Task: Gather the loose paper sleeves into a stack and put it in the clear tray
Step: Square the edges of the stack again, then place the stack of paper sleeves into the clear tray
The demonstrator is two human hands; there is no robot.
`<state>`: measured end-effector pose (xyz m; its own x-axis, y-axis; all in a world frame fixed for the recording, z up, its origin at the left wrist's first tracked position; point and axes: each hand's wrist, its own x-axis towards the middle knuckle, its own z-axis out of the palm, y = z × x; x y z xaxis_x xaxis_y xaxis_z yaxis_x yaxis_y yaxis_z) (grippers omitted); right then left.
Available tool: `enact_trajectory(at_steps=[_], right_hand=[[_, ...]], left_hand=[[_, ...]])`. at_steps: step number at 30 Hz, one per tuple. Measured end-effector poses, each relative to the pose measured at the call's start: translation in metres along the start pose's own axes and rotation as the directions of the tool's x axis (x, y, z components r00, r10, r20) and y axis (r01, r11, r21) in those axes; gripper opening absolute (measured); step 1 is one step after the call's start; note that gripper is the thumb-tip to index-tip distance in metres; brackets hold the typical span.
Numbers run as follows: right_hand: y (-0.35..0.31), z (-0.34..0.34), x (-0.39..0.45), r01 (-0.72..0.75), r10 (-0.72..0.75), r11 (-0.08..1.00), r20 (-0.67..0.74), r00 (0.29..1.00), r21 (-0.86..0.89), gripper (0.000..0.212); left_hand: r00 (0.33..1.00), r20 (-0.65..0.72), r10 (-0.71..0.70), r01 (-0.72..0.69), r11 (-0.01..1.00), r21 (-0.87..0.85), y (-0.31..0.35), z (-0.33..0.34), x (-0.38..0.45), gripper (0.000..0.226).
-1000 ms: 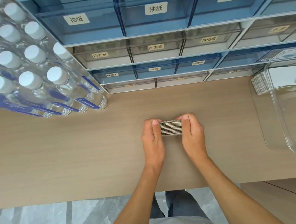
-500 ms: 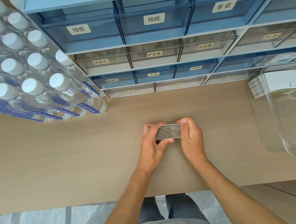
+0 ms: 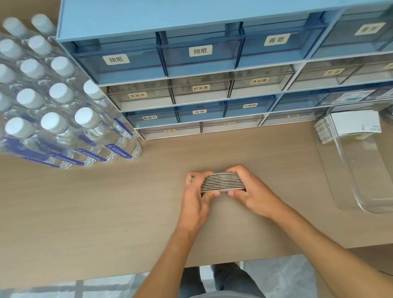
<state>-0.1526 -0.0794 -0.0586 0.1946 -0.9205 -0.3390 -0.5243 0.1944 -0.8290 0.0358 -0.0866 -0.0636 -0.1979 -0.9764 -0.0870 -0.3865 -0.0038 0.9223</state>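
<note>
Nearby, water bottles (image 3: pixel 50 107), drawer cabinet (image 3: pixel 206 59), clear tray (image 3: pixel 353 191)

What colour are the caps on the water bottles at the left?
White caps on clear water bottles with blue labels; the head view shows them clearly.

Pale wood-grain desk (image 3: pixel 82 215) fills the view, and up at ten o'clock stands a shrink-wrapped pack of water bottles (image 3: pixel 43 110), white caps showing. Across twelve o'clock sits the blue drawer cabinet (image 3: pixel 206 59) with labelled drawers. Over at three o'clock rests the clear tray (image 3: pixel 375 194), white paper sleeves (image 3: pixel 354 124) stacked at its far end.
</note>
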Motion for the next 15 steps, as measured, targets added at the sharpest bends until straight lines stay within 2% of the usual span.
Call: enact_trajectory(at_steps=[2, 5, 8, 11, 13, 15], right_hand=[[-0.006, 0.001, -0.001, -0.019, 0.021, 0.998, -0.036, 0.999, 0.063, 0.038], [-0.019, -0.002, -0.003, -0.074, 0.093, 0.980, -0.097, 0.991, 0.185, 0.042], [-0.036, -0.014, -0.006, -0.077, 0.148, 0.903, -0.139, 0.979, 0.423, 0.043], [-0.055, -0.029, -0.011, -0.022, 0.174, 0.757, -0.169, 0.970, 0.653, 0.042], [-0.071, -0.035, -0.014, 0.022, 0.163, 0.691, -0.186, 0.969, 0.722, 0.040], [-0.087, -0.040, -0.017, 0.059, 0.147, 0.636, -0.196, 0.969, 0.770, 0.034]], left_hand=[[1.000, 0.012, -0.028, 0.028, 1.000, 0.005, 0.006, -0.002, 0.000, 0.035], [0.998, 0.035, -0.048, 0.048, 0.999, -0.009, 0.021, -0.009, 0.001, 0.040], [0.989, 0.030, -0.146, 0.149, 0.977, -0.153, 0.042, -0.020, 0.006, 0.054], [0.953, 0.026, -0.301, 0.284, 0.862, -0.420, 0.065, -0.031, 0.010, 0.066], [0.938, 0.009, -0.347, 0.289, 0.766, -0.575, 0.082, -0.037, 0.012, 0.072], [0.933, -0.044, -0.357, 0.237, 0.701, -0.672, 0.101, -0.039, 0.014, 0.069]])
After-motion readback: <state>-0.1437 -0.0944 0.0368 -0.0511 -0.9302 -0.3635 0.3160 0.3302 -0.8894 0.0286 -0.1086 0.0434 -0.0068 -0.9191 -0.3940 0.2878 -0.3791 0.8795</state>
